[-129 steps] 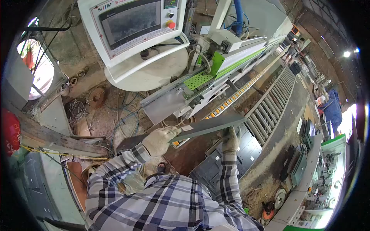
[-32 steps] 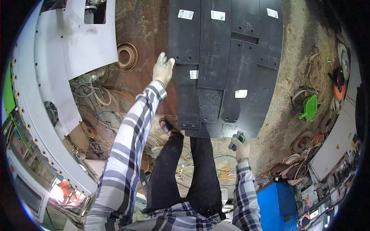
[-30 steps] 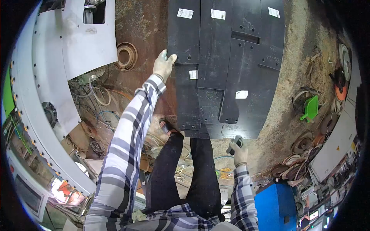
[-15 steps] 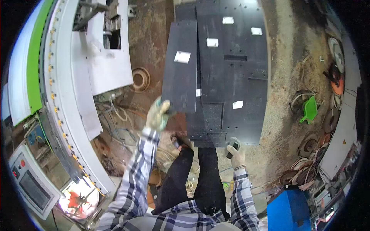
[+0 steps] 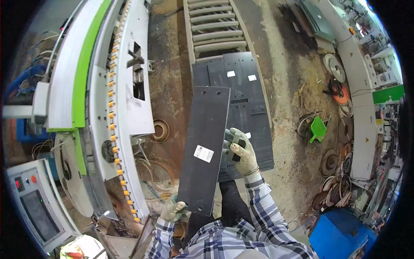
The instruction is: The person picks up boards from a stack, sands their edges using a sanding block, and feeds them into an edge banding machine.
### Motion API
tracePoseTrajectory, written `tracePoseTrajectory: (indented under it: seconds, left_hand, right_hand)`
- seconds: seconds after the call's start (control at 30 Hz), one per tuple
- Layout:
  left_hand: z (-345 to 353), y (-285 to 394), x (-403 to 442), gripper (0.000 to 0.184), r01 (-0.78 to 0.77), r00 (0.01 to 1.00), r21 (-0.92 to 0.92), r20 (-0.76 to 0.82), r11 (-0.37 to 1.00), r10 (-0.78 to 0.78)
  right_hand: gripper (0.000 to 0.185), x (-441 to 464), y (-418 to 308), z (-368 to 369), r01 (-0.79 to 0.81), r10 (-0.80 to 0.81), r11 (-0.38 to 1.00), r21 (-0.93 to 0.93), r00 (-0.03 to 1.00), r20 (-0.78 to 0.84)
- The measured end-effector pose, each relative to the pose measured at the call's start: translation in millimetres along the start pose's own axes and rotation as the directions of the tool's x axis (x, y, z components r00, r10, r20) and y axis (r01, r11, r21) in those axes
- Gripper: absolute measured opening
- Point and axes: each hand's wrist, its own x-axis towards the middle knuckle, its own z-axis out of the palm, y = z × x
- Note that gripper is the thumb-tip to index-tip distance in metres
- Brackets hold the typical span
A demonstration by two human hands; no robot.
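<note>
A long dark grey panel [image 5: 206,121] with holes at its ends and a white label [image 5: 203,153] is tilted in front of me, above the stack. My left hand [image 5: 173,210], in a pale glove, is closed on its lower left corner, the thumb on the top face. Beside its right edge is my right hand [image 5: 246,158], also gloved, closed around a small dark block [image 5: 237,147] with a grey-green side. Whether that block touches the edge I cannot tell. Below lies a stack of dark panels [image 5: 254,118] with white labels, partly hidden by the lifted one.
Behind the stack runs a roller conveyor [image 5: 217,32]. On the left stand a long white and green machine [image 5: 79,86] and a control panel with a screen [image 5: 39,213]. To the right are a green dustpan [image 5: 318,128], coils of edging strip [image 5: 330,162] and a blue box [image 5: 340,228].
The long panel has come up off the stack toward me, with my left hand now gripping its corner. My right hand has moved up beside its right edge, still holding the block. The view has tilted forward.
</note>
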Motion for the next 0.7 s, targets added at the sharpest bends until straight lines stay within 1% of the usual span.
tracePoseTrajectory:
  seconds: [0.03,0.07,0.13,0.17,0.2,0.27,0.3,0.33,0.4,0.43,0.47,0.53,0.57,0.6,0.63,0.67,0.7]
  left_hand:
    - [-15.8,5.0,-20.8,0.062,0.041,0.998,0.024,0.043,0.999,-0.042]
    - [-25.1,2.5,-34.6,0.062,0.009,0.999,0.019,0.051,1.000,-0.010]
    - [-38.9,1.6,-68.7,0.063,-0.121,0.993,0.197,0.022,0.973,0.119]
    - [-63.5,-7.4,-79.9,0.063,-0.162,0.987,0.267,0.056,0.950,0.153]
    - [-67.3,-2.8,-95.1,0.063,-0.190,0.982,0.260,0.050,0.947,0.183]
    - [-64.8,10.1,-128.8,0.062,-0.215,0.973,0.447,0.026,0.869,0.228]
    - [-65.9,12.4,-143.1,0.057,-0.263,0.954,0.505,0.008,0.822,0.300]
    - [-71.4,10.7,-158.1,0.057,-0.289,0.945,0.489,0.005,0.823,0.328]
    - [-84.4,6.7,-182.8,0.052,-0.198,0.966,0.499,-0.049,0.844,0.255]
    - [-86.0,3.7,-193.8,0.051,-0.282,0.917,0.569,-0.077,0.773,0.391]
    - [-83.6,5.9,-206.2,0.051,-0.307,0.900,0.563,-0.090,0.767,0.427]
    - [-96.4,18.5,-223.4,0.053,-0.416,0.829,0.675,0.005,0.610,0.560]
    - [-104.2,33.5,-229.5,0.059,-0.374,0.826,0.819,0.080,0.435,0.558]
    - [-106.9,47.0,-234.0,0.065,-0.401,0.806,0.818,0.100,0.413,0.584]
    - [-101.2,63.9,-237.7,0.072,-0.423,0.787,0.816,0.117,0.393,0.606]
    - [-100.5,80.9,-234.9,0.078,-0.485,0.657,0.820,0.114,0.303,0.745]
    - [-91.8,96.7,-236.2,0.085,-0.519,0.509,0.831,0.112,0.200,0.854]
  right_hand:
    - [0.071,-9.4,-1.6,12.0,0.006,-0.007,1.000,0.018,1.000,0.019]
    - [0.071,-16.4,-0.6,20.4,0.020,-0.020,1.000,0.007,0.999,0.047]
    - [0.066,-36.6,5.5,40.1,0.034,-0.030,0.998,-0.051,0.997,0.078]
    - [0.064,-49.0,8.1,52.4,0.035,-0.028,0.996,-0.087,0.997,0.077]
    - [0.064,-58.2,14.0,67.2,0.038,-0.028,0.995,-0.096,0.994,0.107]
    - [0.062,-76.1,30.6,91.9,0.077,-0.064,0.989,-0.127,0.992,0.109]
    - [0.061,-78.1,42.4,98.1,0.087,-0.070,0.988,-0.126,0.989,0.130]
    - [0.061,-87.2,48.7,112.8,0.093,-0.070,0.985,-0.144,0.985,0.159]
    - [0.060,-98.0,62.2,144.5,0.124,-0.098,0.978,-0.168,0.983,0.157]
    - [0.060,-99.1,72.3,158.1,0.151,-0.123,0.977,-0.151,0.976,0.180]
    - [0.060,-103.2,75.9,168.8,0.155,-0.119,0.976,-0.155,0.968,0.221]
    - [0.059,-109.5,93.4,197.7,0.192,-0.158,0.968,-0.160,0.967,0.199]
    - [0.058,-114.4,97.7,213.9,0.191,-0.144,0.968,-0.164,0.954,0.261]
    - [0.058,-118.3,107.1,230.0,0.191,-0.135,0.967,-0.169,0.946,0.294]
    - [0.057,-131.6,111.8,255.0,0.194,-0.109,0.954,-0.228,0.935,0.337]
    - [0.056,-143.4,116.5,278.0,0.200,-0.083,0.938,-0.282,0.923,0.377]
    - [0.054,-159.0,113.0,295.8,0.281,-0.056,0.864,-0.417,0.878,0.476]
